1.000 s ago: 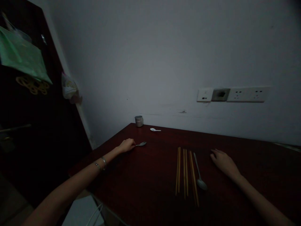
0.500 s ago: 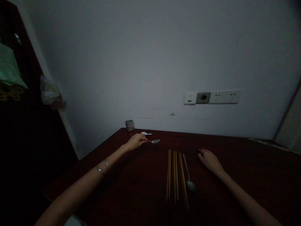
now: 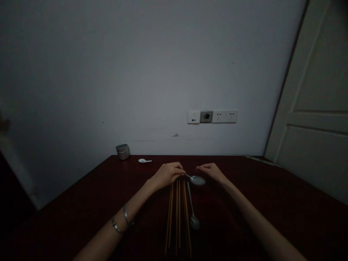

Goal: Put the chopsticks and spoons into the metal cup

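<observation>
Left fingers (image 3: 180, 170) pinch one spoon (image 3: 198, 180) | right fingers (image 3: 204, 168): gap unclear | other spoons (image 3: 195, 222): two | chopsticks (image 3: 176, 217): six

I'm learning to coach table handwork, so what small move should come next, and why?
Probably bring the right hand to the held spoon to steady it: the left hand grips only the handle, the bowl extends toward the right side, and the right hand, apparently holding nothing, is close by. The other spoon already lies beside the chopsticks.
</observation>
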Motion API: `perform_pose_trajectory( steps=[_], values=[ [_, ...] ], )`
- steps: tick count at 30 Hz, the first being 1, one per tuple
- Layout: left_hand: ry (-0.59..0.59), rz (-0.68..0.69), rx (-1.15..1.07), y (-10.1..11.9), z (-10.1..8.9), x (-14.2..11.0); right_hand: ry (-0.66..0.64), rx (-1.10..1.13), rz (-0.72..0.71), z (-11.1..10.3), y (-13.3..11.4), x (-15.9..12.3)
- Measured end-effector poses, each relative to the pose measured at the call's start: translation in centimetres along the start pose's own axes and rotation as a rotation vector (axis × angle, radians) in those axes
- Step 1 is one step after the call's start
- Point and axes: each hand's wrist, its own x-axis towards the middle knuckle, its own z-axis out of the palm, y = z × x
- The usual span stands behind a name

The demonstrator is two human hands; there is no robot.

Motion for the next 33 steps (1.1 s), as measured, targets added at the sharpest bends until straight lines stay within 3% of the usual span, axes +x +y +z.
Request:
perform_pose_trajectory(
  steps=[5, 9, 18, 23, 30, 33],
  values=[
    [-0.039, 0.013, 0.025, -0.2, 0.4, 0.1, -0.346, 0.158, 0.082, -0.7, -5.1, -2.0],
    [-0.058, 0.026, 0.053, 0.0, 0.4, 0.1, -0.476, 0.200, 0.103, -0.3, -5.9, -2.9],
    [-0.081, 0.077, 0.179, 0.6, 0.4, 0.1, -0.480, 0.227, 0.115, 0.6, -5.9, -3.0],
    [-0.012, 0.040, 0.186, 0.5, 0.0, -0.3, -0.435, 0.277, 0.095, 1.3, -5.6, -2.9],
    [0.308, -0.316, -0.128, -1.0, 0.3, -0.2, -0.203, 0.373, 0.048, 2.6, -4.7, -2.1],
    [0.303, -0.568, -0.417, -1.6, 1.1, 0.2, -0.170, 0.373, 0.028, 3.4, -4.7, -2.0]
  ],
)
